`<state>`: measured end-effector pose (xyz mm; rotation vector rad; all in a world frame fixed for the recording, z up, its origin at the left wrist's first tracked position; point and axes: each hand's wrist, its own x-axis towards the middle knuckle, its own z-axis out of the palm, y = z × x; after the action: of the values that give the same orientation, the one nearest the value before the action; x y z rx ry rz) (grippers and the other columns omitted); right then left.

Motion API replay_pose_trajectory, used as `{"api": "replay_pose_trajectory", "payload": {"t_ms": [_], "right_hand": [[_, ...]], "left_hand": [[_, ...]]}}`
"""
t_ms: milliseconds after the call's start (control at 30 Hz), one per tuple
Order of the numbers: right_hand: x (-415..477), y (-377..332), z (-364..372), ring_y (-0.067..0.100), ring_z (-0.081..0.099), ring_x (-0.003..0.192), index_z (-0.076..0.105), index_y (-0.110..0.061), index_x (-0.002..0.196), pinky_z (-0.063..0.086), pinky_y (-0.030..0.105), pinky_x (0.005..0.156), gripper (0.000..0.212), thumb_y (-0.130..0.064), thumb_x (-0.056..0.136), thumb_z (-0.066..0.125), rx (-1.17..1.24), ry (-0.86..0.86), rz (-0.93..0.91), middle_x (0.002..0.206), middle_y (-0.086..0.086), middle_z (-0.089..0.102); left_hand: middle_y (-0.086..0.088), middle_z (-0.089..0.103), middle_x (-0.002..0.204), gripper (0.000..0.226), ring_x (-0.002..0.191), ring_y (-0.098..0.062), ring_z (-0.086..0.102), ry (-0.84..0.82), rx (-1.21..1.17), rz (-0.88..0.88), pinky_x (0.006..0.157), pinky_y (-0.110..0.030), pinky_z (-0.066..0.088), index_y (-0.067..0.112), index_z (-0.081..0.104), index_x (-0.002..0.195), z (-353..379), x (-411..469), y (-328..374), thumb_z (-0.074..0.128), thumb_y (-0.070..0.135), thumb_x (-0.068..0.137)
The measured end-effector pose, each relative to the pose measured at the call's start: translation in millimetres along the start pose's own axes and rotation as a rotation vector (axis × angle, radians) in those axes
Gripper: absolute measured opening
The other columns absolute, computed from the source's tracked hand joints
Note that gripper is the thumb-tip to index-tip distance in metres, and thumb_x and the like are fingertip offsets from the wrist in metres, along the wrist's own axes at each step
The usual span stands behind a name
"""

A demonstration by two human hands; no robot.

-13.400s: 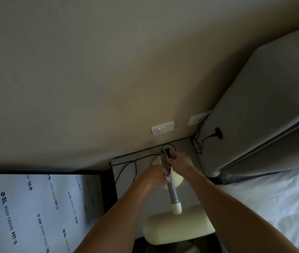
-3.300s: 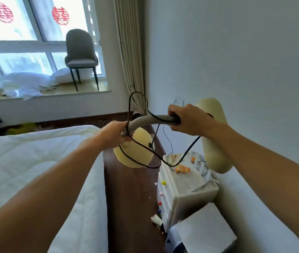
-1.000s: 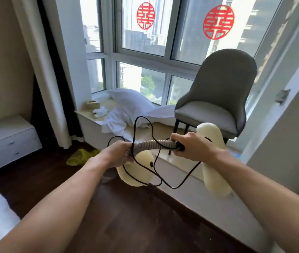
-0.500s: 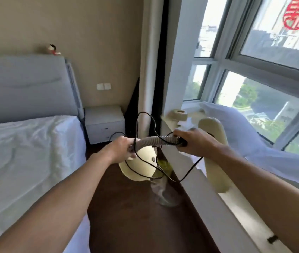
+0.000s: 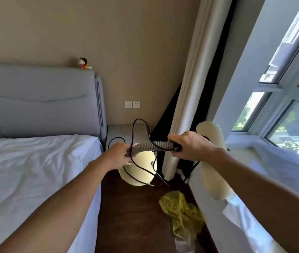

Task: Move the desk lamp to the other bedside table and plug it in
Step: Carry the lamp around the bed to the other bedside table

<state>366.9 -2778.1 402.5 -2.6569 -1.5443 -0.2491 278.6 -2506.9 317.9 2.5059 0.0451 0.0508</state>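
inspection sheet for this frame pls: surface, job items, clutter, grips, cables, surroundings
Surface: bedside table ahead by the headboard, visible top bare.
Job's things: lamp carried sideways above the floor; wall socket above the table.
Clutter: yellow bag on the floor.
Grippers: left hand and right hand grip the lamp's neck.
Cables: black cord looped loose around the neck.
Surroundings: bed, curtain, window.

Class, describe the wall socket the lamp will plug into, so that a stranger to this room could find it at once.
Start at the grey padded headboard of the bed and look right, to the beige wall above the small bedside table. Two white square plates sit side by side there. The wall socket is the right-hand plate, marked with small dark holes, while its left neighbour is a plain switch.
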Motion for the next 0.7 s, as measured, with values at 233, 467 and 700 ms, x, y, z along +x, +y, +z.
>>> {"api": "replay_pose_trajectory", "payload": {"t_ms": [233, 467, 700], "right_hand": [[117.5, 98.3, 35.1, 0.011, 0.035, 0.043, 0.035, -0.023, 0.082, 0.026, 0.025, 0.041, 0.032, -0.018, 0.078, 0.067, 0.099, 0.012, 0.069, 0.051, -0.005, 0.040], [255.4, 228.5, 112.3, 0.024, 0.044, 0.053, 0.038, -0.022, 0.085, 0.029, 0.028, 0.044, 0.032, -0.025, 0.075, 0.069, 0.146, 0.017, 0.071, 0.055, -0.003, 0.043], [387.4, 330.8, 165.5, 0.032, 0.048, 0.052, 0.048, -0.015, 0.093, 0.036, 0.029, 0.048, 0.031, -0.025, 0.072, 0.069, 0.177, -0.004, 0.039, 0.054, -0.001, 0.044]], "left_hand": [[0.006, 0.063, 0.087, 0.031, 0.085, -0.016, 0.059, -0.012, 0.061, 0.036, 0.073, -0.030, 0.044, 0.026, 0.071, 0.113, -32.5, 151.7, -38.2, 0.070, 0.014, 0.084], [0.003, 0.067, 0.090, 0.025, 0.085, -0.016, 0.061, -0.053, 0.126, -0.045, 0.066, -0.026, 0.042, 0.029, 0.070, 0.106, -33.9, 333.7, -95.3, 0.065, 0.013, 0.088], [-0.005, 0.070, 0.105, 0.029, 0.097, -0.027, 0.065, -0.036, 0.263, -0.164, 0.078, -0.042, 0.055, 0.024, 0.065, 0.111, -49.6, 487.4, -149.0, 0.066, 0.015, 0.083]]}}
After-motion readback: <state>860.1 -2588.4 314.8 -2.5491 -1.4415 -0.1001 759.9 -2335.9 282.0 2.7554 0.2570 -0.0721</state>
